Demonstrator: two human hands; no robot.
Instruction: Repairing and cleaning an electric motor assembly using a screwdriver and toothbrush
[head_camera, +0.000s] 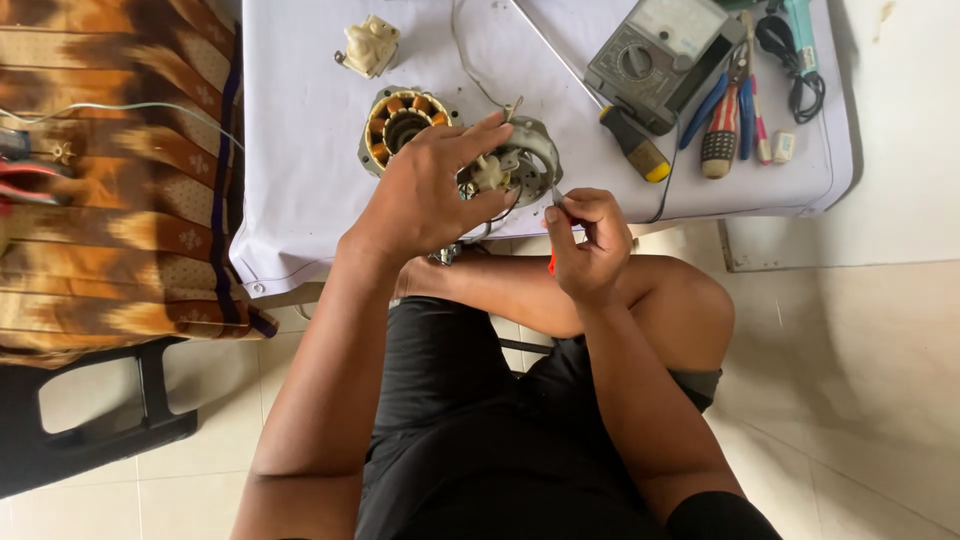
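Beside the stator (402, 124), my left hand (432, 190) steadies the metal motor cover (530, 150), grip spread; right hand (590, 240) pinches a small screwdriver (553, 215). Motor stands apart, reassembly undone.

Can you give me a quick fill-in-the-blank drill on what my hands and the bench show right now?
1. The left hand rests on the round metal ____ housing.
2. The right hand pinches a thin tool with a ____ handle.
3. The stator with copper windings lies on the ____ tablecloth.
4. The grey multimeter sits beside a yellow-handled ____.

Missing: motor; red; white; screwdriver
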